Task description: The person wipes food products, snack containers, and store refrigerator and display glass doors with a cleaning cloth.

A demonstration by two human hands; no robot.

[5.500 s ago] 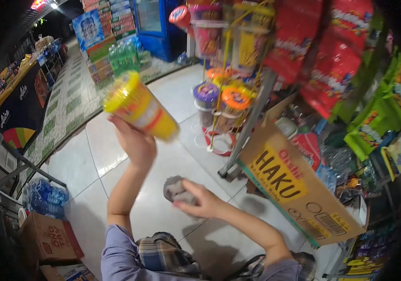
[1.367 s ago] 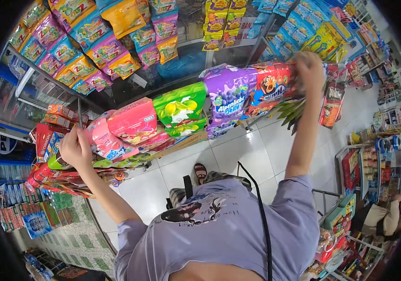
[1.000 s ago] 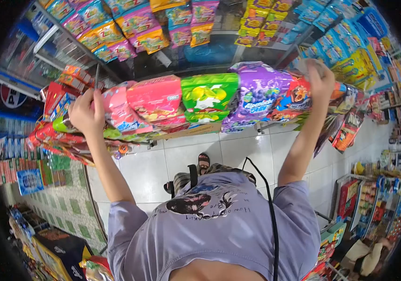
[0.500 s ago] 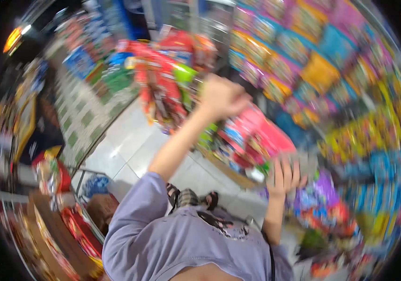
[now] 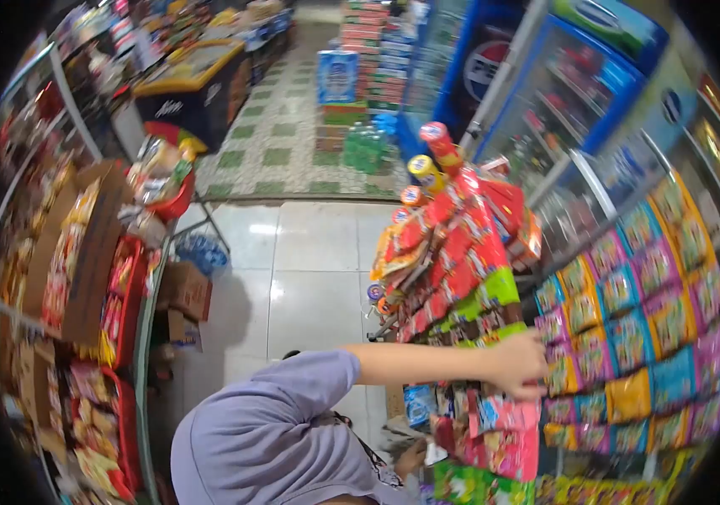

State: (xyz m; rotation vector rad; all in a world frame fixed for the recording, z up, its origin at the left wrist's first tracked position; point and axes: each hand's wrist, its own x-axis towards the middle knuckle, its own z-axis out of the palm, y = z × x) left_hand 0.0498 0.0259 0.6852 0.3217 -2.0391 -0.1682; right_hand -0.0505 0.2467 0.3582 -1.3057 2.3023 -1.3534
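My left hand [image 5: 515,365] reaches across to the right, fingers bent, at the top of a pink strip of snack packets [image 5: 513,442]. What the fingers hold, if anything, is hidden. Just above the hand hang green and brown packets [image 5: 490,307], and past them a row of red packets [image 5: 461,252]. Low in the view, my right hand [image 5: 411,459] is partly covered, close to the pink strip and a small white piece; its fingers cannot be made out. Green packets [image 5: 469,486] lie below.
Colourful sachet strips [image 5: 629,337] hang on the right. Drinks fridges [image 5: 562,109] stand behind. To the left, a shelf holds a cardboard box [image 5: 82,252] and red baskets [image 5: 129,429] of snacks. Bottle packs [image 5: 367,147] stand on the patterned floor beyond the white tiles [image 5: 309,286].
My view has swung up toward the fridges and aisle. My left arm now stretches straight to the right. The right hand, earlier spread near the strip's lower end, is now mostly hidden.
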